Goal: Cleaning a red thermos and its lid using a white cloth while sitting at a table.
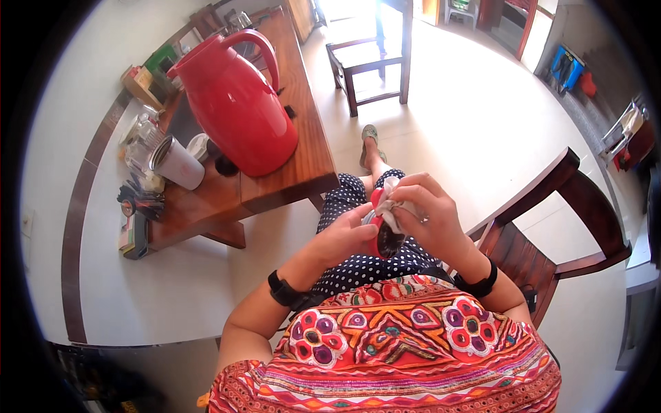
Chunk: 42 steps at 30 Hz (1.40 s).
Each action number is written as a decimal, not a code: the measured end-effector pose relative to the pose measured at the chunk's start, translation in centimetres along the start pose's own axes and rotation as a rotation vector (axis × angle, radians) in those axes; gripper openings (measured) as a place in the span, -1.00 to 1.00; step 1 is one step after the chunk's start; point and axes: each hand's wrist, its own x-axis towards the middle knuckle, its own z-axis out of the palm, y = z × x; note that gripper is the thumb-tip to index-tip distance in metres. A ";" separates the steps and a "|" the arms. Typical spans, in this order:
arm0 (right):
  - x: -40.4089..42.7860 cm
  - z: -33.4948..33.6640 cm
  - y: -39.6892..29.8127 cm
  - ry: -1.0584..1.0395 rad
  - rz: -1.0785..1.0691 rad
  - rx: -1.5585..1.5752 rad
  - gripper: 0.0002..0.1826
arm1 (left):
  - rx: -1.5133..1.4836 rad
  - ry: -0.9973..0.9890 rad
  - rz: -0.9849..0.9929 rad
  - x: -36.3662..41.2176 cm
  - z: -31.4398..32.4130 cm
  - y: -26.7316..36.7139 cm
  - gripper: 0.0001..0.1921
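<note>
Over my lap, my left hand (345,236) grips a small round part (388,241), red at the rim with a dark shiny face; it looks like a jug stopper. A crumpled white tissue (388,209) is pinched in the fingers of my right hand (429,210) and lies against the upper side of that part. To the left, a large red vacuum jug (240,111) with a looped handle stands upright on the wooden table (292,188). Whether its mouth is covered cannot be told from here.
A pale tumbler (179,164), a white lid (198,146) and glassware (142,142) stand along the table's wall side. Pens (139,196) cluster at its near left corner. One wooden chair (537,258) is close on my right, another (366,57) farther ahead.
</note>
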 end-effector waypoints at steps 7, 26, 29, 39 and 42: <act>-0.9 -0.3 -0.4 -0.032 -0.016 -0.032 -0.73 | -0.131 0.035 -0.022 0.5 0.2 0.5 -0.38; -0.4 -0.7 0.2 0.059 0.038 -0.013 -0.62 | 0.113 -0.012 -0.161 0.6 0.0 -0.4 -0.35; -0.1 -0.8 -0.2 0.111 0.067 0.008 -0.62 | 0.107 -0.026 -0.137 0.6 -0.1 -0.3 -0.33; -0.3 -1.2 0.0 -0.017 0.167 0.116 -0.69 | 0.127 -0.029 -0.169 0.9 0.0 -0.1 -0.36; -0.2 -1.3 -0.2 -0.033 0.165 0.166 -0.70 | 0.168 -0.019 -0.169 0.7 0.2 0.3 -0.35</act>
